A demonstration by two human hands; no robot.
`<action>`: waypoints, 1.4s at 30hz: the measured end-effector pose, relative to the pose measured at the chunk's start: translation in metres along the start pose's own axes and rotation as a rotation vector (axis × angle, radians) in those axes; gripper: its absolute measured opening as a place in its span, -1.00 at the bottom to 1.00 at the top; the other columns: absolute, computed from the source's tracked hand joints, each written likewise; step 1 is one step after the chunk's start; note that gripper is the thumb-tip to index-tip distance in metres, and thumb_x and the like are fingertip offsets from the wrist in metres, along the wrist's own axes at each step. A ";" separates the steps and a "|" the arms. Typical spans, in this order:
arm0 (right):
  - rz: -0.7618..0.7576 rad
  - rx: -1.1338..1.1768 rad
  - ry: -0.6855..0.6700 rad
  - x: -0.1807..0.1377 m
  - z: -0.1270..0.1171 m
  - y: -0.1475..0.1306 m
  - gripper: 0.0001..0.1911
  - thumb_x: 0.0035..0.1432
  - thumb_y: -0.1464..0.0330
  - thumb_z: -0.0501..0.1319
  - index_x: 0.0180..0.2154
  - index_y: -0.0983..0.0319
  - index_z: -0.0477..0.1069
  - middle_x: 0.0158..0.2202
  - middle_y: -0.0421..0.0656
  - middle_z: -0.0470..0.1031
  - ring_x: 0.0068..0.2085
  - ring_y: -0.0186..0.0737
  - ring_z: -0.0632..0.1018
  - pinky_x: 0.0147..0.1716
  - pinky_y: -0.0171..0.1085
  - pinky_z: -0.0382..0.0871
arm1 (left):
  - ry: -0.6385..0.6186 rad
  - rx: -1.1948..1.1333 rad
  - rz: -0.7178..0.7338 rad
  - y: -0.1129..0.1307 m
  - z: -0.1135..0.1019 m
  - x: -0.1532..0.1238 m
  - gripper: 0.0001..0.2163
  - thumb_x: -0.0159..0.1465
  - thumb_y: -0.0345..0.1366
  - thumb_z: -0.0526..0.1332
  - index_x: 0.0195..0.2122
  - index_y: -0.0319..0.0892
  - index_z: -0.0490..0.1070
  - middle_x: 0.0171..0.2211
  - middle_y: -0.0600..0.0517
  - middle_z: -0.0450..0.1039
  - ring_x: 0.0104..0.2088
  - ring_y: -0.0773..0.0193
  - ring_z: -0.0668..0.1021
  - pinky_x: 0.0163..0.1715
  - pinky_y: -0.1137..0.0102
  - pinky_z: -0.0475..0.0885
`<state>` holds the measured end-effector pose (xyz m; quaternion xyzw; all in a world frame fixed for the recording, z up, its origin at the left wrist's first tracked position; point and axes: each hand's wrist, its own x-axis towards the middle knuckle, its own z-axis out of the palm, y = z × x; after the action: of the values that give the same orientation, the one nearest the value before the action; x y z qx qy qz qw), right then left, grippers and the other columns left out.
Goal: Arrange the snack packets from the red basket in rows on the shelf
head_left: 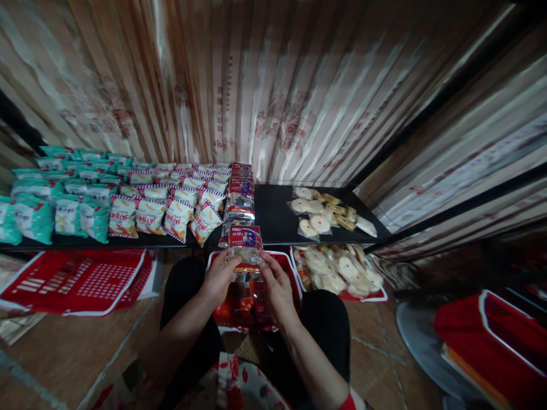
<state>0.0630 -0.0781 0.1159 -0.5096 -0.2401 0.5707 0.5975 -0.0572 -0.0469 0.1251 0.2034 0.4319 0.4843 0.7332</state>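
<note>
Packet (pixel 245 246) sits over the basket (pixel 293 274), near the shelf (pixel 273 212), its sides pinched by closed left hand (pixel 219 278) and right hand (pixel 277 285), probably to keep it flat.

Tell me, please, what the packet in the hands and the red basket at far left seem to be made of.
Packet: probably glossy plastic film, as it looks shiny and see-through beneath the red print. Basket: likely smooth moulded plastic, judging by its even colour and regular perforations.
</note>
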 end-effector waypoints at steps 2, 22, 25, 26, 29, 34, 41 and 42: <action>0.008 -0.013 -0.016 0.003 0.000 -0.004 -0.52 -0.12 0.17 0.37 -0.12 0.18 0.44 -0.23 -0.15 0.58 -0.20 -0.11 0.57 -0.19 -0.16 0.46 | 0.008 0.020 -0.005 0.002 0.000 0.002 -0.73 0.00 -0.38 0.30 -0.24 -0.26 0.39 -0.33 -0.08 0.55 -0.39 0.21 0.59 -0.38 0.38 0.48; -0.019 -0.056 -0.034 0.023 -0.002 0.003 -0.52 -0.14 0.18 0.38 -0.13 0.19 0.44 -0.21 -0.13 0.58 -0.17 -0.12 0.57 -0.10 -0.12 0.42 | 0.047 0.063 0.055 0.006 -0.001 0.009 -0.75 -0.07 -0.36 0.33 -0.33 -0.24 0.43 -0.38 -0.05 0.56 -0.33 0.17 0.59 -0.35 0.40 0.45; -0.015 -0.048 -0.024 0.026 0.001 0.004 -0.52 -0.15 0.19 0.38 -0.14 0.20 0.44 -0.24 -0.14 0.59 -0.19 -0.12 0.57 -0.10 -0.12 0.41 | 0.069 0.050 0.056 0.007 -0.001 0.012 -0.76 -0.07 -0.38 0.32 -0.33 -0.24 0.44 -0.37 -0.03 0.56 -0.35 0.21 0.59 -0.34 0.41 0.46; -0.015 -0.044 -0.021 0.027 0.002 0.004 -0.53 -0.16 0.20 0.38 -0.15 0.20 0.45 -0.24 -0.14 0.58 -0.20 -0.12 0.57 -0.10 -0.12 0.41 | 0.075 0.050 0.060 0.007 -0.001 0.013 -0.77 -0.06 -0.39 0.31 -0.33 -0.24 0.44 -0.38 -0.02 0.56 -0.37 0.23 0.59 -0.34 0.42 0.45; -0.026 -0.032 -0.028 0.032 0.004 0.004 -0.54 -0.16 0.19 0.38 -0.16 0.19 0.45 -0.22 -0.14 0.58 -0.19 -0.12 0.57 -0.12 -0.13 0.42 | 0.083 0.061 0.082 0.008 -0.001 0.018 -0.79 -0.04 -0.43 0.28 -0.32 -0.24 0.45 -0.39 -0.01 0.55 -0.41 0.28 0.57 -0.35 0.44 0.44; -0.043 -0.063 -0.034 0.040 0.005 0.006 -0.53 -0.15 0.18 0.37 -0.15 0.20 0.44 -0.21 -0.14 0.58 -0.14 -0.11 0.55 -0.12 -0.15 0.42 | 0.109 0.052 0.057 0.009 -0.003 0.025 -0.83 0.00 -0.41 0.28 -0.33 -0.20 0.44 -0.41 0.01 0.54 -0.42 0.28 0.57 -0.35 0.42 0.45; -0.027 -0.040 -0.045 0.052 0.008 0.013 -0.56 -0.12 0.21 0.35 -0.15 0.19 0.43 -0.22 -0.15 0.58 -0.17 -0.15 0.56 -0.11 -0.16 0.40 | 0.111 0.017 0.039 0.007 -0.005 0.030 -0.77 0.03 -0.28 0.30 -0.27 -0.17 0.42 -0.34 -0.01 0.54 -0.35 0.20 0.58 -0.42 0.40 0.45; -0.030 -0.029 -0.047 0.054 0.009 0.013 -0.56 -0.12 0.21 0.36 -0.15 0.19 0.43 -0.22 -0.16 0.58 -0.19 -0.16 0.56 -0.11 -0.17 0.40 | 0.108 0.009 0.054 0.008 -0.006 0.031 -0.76 0.02 -0.28 0.30 -0.26 -0.18 0.42 -0.34 -0.01 0.54 -0.35 0.21 0.57 -0.43 0.41 0.45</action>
<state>0.0624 -0.0269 0.0920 -0.5010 -0.2700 0.5699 0.5927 -0.0609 -0.0165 0.1139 0.1918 0.4675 0.5124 0.6944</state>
